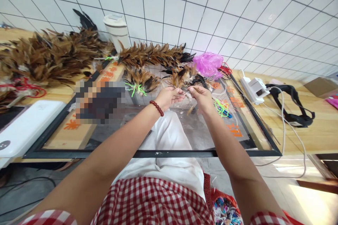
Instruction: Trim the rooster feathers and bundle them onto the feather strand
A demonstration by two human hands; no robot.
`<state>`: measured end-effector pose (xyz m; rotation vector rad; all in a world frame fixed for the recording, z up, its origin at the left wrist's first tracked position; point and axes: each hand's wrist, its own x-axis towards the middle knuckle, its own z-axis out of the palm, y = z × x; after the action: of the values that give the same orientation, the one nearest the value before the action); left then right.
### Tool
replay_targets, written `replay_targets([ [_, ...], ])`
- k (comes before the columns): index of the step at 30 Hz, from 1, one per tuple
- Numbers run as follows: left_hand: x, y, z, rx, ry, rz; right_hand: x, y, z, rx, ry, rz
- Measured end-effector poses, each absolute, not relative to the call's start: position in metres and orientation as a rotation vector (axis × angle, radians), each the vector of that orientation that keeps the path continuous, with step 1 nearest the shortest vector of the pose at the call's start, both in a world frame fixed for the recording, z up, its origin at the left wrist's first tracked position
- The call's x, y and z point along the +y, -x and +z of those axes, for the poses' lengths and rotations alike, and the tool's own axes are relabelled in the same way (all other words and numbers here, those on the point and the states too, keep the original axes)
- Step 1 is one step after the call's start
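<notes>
Your left hand (167, 98) pinches thin pale quills (180, 94); your right hand (201, 97) has an indistinct grasp. One long brown-feather garland (152, 54) looks finished; the short brown-feather bunch (144, 78) lies apart.

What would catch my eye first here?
Probably the big heap of brown feathers at the picture's left. Next, the crumpled pink plastic near the tiled wall. Then, mid-picture, the left hand and right hand, close together beside a small feather bunch.
</notes>
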<state>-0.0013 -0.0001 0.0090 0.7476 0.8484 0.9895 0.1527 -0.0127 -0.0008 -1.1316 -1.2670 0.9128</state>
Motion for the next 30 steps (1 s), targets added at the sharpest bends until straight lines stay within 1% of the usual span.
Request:
replay_targets([
  [5,-0.002,0.002,0.01,0.88,-0.777,0.901,-0.014,-0.153,0.0,-1.404,1.098,0.904],
  [7,-0.004,0.002,0.012,0.874,-0.79,0.842,-0.015,-0.152,-0.002,-1.5,1.107,0.83],
  [12,-0.007,0.001,0.014,0.872,-0.814,0.771,-0.021,-0.151,-0.001,-1.641,1.155,0.516],
  [14,-0.007,0.002,0.013,0.856,-0.845,0.739,-0.022,-0.15,0.0,-1.681,1.155,0.48],
  [16,-0.005,0.002,0.012,0.842,-0.881,0.73,-0.02,-0.151,0.0,-1.664,1.149,0.514],
  [19,-0.002,0.003,0.009,0.812,-0.884,0.833,-0.01,-0.16,-0.005,-1.458,1.216,0.536],
  [22,0.002,0.003,0.008,0.785,-0.791,1.008,0.0,-0.173,-0.014,-1.35,1.391,0.46],
  [27,0.005,0.002,0.009,0.823,-0.674,1.183,-0.001,-0.172,-0.019,-1.736,1.693,0.268],
  [30,0.004,0.002,0.008,0.824,-0.661,1.204,-0.005,-0.164,-0.014,-1.912,1.759,0.251],
])
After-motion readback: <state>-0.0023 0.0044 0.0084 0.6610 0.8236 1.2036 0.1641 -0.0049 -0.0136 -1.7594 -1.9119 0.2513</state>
